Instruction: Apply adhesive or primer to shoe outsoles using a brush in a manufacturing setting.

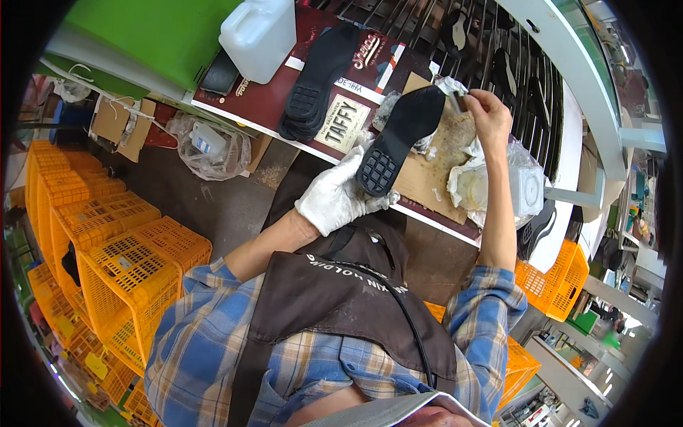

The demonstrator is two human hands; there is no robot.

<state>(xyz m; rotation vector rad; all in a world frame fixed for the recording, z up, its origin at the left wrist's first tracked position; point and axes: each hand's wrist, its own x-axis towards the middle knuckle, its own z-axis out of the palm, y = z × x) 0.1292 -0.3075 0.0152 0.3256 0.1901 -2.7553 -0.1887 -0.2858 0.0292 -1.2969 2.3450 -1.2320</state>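
My left hand [333, 198], in a white glove, is closed around the heel end of a black shoe sole [409, 127]. The sole tilts up and to the right, its blocky heel tread facing me. My bare right hand [491, 119] pinches something short and thin beside the toe end; its kind cannot be made out. Crumpled white wrapping [449, 85] lies just by those fingertips. Under both hands is a stained cardboard sheet [420, 181]. To the left of the held sole, more black soles [320, 82] lie in a stack on the dark red table [270, 107].
A white plastic jug [260, 43] stands at the table's far left. A clear plastic tub [528, 191] in wrapping sits at the right. Beyond, a roller rack [551, 92] carries several soles. Orange crates [135, 270] are stacked at the left; another crate [558, 281] is at the right.
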